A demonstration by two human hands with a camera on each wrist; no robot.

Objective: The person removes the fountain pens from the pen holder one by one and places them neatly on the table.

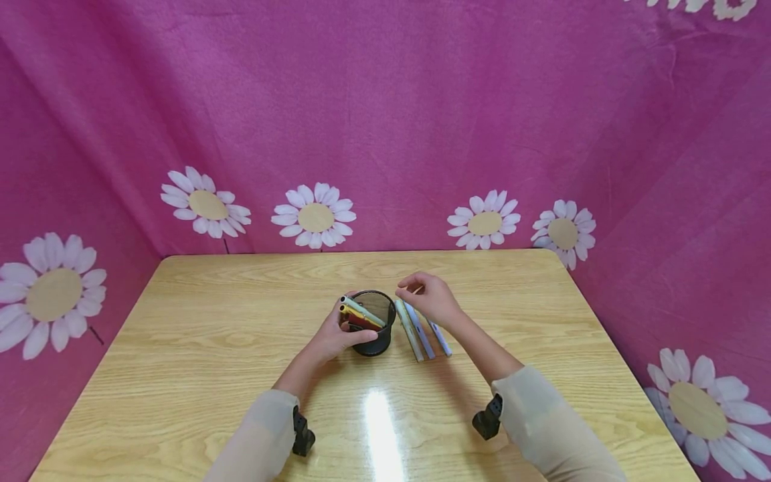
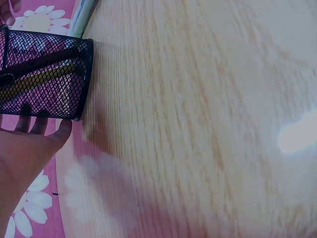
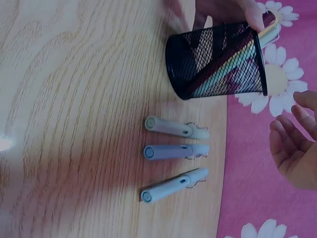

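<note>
A black mesh pen cup [image 1: 373, 345] stands near the middle of the table, my left hand [image 1: 330, 338] gripping it round its left side. Inside it lean a pale green pen [image 1: 366, 310], a yellow pen [image 1: 355, 309] and a dark red pen [image 1: 363, 322]. To the right of the cup lie three capped pens on the table: a light green pen [image 3: 171, 127], a lavender pen [image 3: 171, 151] and a light blue pen [image 3: 173, 186]. Over their far ends hovers my right hand [image 1: 430, 296], fingers loosely bent with nothing between them.
The wood-grain table [image 1: 211, 375] runs back to a pink curtain [image 1: 385, 120] printed with white daisies. A bright light reflection [image 1: 383, 435] lies on the near part of the tabletop. Each wrist wears a small black camera [image 1: 488, 418].
</note>
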